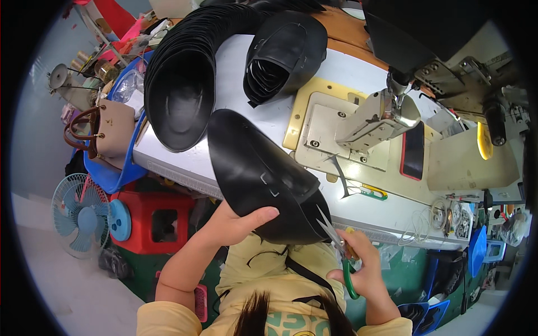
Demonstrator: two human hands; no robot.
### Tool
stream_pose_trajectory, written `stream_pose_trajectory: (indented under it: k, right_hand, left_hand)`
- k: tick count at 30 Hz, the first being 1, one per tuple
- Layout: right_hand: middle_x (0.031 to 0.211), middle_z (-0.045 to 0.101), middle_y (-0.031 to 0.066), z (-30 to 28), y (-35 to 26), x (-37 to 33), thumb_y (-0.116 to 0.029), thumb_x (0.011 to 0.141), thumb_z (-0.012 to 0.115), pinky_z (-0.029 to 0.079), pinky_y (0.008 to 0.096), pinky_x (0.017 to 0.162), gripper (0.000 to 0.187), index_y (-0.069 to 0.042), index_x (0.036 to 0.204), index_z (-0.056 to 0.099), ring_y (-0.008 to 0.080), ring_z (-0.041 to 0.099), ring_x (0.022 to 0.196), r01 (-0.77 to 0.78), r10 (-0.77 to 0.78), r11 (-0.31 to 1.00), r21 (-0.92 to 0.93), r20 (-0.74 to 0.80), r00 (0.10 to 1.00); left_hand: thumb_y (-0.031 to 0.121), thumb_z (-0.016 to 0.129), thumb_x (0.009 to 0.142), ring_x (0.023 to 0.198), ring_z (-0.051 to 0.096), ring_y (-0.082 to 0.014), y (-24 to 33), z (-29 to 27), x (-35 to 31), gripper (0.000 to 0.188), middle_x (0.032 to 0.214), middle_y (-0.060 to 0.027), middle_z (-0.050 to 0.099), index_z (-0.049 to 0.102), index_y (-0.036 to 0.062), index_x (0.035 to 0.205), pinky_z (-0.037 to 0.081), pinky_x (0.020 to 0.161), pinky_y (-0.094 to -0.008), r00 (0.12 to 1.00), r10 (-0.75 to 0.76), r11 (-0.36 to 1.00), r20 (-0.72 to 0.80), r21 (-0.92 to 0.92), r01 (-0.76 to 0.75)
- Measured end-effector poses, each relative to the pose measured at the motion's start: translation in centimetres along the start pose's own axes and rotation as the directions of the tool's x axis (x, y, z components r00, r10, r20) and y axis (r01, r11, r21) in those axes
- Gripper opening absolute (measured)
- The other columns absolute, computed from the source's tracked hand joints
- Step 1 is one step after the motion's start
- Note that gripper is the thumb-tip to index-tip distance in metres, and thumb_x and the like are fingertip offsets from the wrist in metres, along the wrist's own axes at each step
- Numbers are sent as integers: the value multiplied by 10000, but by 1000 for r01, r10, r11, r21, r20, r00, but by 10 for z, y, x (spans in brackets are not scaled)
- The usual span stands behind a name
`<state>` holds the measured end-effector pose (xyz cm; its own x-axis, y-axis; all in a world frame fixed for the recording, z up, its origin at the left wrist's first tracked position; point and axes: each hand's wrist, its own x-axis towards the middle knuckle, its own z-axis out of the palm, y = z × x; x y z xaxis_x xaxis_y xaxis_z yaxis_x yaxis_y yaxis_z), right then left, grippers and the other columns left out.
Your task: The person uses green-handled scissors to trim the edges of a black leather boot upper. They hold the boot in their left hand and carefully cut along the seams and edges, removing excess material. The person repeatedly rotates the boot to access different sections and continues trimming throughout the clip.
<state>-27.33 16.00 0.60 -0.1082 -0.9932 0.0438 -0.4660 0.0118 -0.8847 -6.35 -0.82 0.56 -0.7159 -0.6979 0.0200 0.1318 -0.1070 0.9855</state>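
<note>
My left hand [246, 222] grips a curved black leather-like piece [246, 162], thumb on its upper face and the other fingers hidden beneath. This piece has a stitched seam and small pale marks, and it leans over the table's front edge. In my right hand [361, 260] is a pair of scissors [343, 246] with green handles. Their blades are apart and point up beside the piece's right end; whether they touch it I cannot tell. Behind it lies a nested row of similar black pieces [182, 103], with another black stack [297, 50] to the right.
A sewing machine [370, 123] stands on the white table [232, 64]. Near it lie a dark phone [413, 151], a black scrap [339, 171] and a green-handled cutter [374, 192]. To the left are a handbag [115, 131], a blue fan [84, 215] and a red stool [143, 215].
</note>
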Motion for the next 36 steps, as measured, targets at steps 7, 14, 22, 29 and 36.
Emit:
stream_pose_trajectory:
  k: [7,14,22,29,36]
  right_hand:
    - [816,523,34,-4,-6,1,-276,571,824,388,243,565,688,-67,1162,543,130,445,604,-127,123,991,47,93,988]
    - [792,541,35,6,17,-3,-206,597,823,375,210,572,597,-23,1109,576,103,469,638,-113,80,950,291,123,989]
    - [774,530,24,13,11,-9,-195,644,804,376,204,578,550,12,1100,575,75,468,674,-373,254,738,563,281,926]
    - [696,514,39,11,18,-9,-212,634,806,370,228,553,534,22,1062,586,104,472,629,-203,146,897,392,170,975]
    - [708,526,39,10,18,0,-258,639,804,356,232,545,544,16,1061,598,102,473,619,-207,107,852,481,227,968]
  left_hand:
    - [45,599,822,978,513,-139,0,13,-1,321,1068,-52,566,524,4,1131,416,861,-299,997,60,996,49,56,-63]
    - [25,590,827,949,521,-117,-6,22,-5,282,1043,-36,571,538,13,1103,428,834,-275,997,71,996,-32,-52,-72]
    - [-3,579,826,932,533,-115,-13,30,-11,248,1026,-35,584,550,13,1072,433,831,-270,992,39,988,-119,-141,-56]
    - [3,582,825,931,535,-120,-14,33,-13,256,1017,-38,590,551,10,1079,432,829,-271,985,93,991,-144,-79,-105]
    - [14,601,816,910,550,-144,-18,30,-17,200,993,-53,601,591,3,1016,435,812,-284,989,136,991,-59,-8,-137]
